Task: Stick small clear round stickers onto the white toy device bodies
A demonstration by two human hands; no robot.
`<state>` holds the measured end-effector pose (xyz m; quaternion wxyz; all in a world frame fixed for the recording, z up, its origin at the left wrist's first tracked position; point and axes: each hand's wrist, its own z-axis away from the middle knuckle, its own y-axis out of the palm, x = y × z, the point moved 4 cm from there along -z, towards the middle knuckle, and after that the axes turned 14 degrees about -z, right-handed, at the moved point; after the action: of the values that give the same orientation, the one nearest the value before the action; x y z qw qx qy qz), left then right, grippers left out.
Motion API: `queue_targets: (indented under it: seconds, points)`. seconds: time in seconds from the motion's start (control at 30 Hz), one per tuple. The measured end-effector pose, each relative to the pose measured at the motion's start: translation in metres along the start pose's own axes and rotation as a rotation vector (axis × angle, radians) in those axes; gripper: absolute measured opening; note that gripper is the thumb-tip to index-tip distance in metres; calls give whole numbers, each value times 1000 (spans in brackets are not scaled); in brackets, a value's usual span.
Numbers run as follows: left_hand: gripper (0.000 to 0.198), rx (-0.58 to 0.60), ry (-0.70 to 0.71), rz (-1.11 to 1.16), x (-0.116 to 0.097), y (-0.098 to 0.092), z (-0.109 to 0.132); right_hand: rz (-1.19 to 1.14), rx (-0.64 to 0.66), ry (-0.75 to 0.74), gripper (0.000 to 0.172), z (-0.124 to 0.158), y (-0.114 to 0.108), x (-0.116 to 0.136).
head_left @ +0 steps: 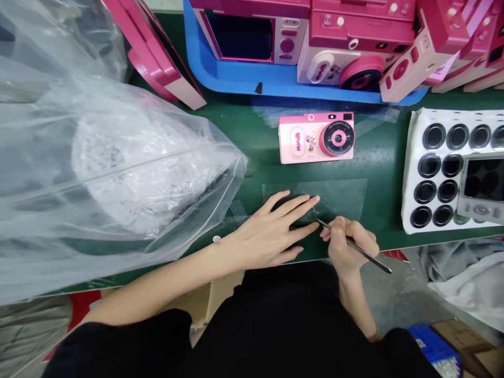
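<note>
My left hand (275, 231) lies flat with spread fingers, pressing on a clear plastic film (346, 197) on the green tabletop. Close to its fingertips, my right hand (348, 241) grips a pair of metal tweezers (372, 258), whose tip points at the film. Something tiny and pale shows on the film near that tip, too small to name. Just beyond the film lies a pink toy-like camera (317, 137), face up, with a round black and pink lens.
At the back, a blue tray (236, 79) holds several pink cameras. White sheets of round black lens pieces (429, 165) lie at right, a grey screen panel (484, 184) on top. A large clear plastic bag (157, 157) covers the left side. Another pink camera (157, 58) leans beside the tray.
</note>
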<state>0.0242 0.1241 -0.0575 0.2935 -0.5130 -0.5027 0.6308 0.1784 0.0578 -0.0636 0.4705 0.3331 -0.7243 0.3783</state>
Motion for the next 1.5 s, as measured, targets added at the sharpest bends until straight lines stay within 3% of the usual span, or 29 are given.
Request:
queue_targets:
  seconds: [0.47, 1.5]
  points:
    - [41, -1, -7, 2, 1, 1, 0, 18, 49, -83, 39, 2, 0, 0]
    - [42, 20, -5, 23, 1, 0, 0, 73, 72, -87, 41, 4, 0, 0]
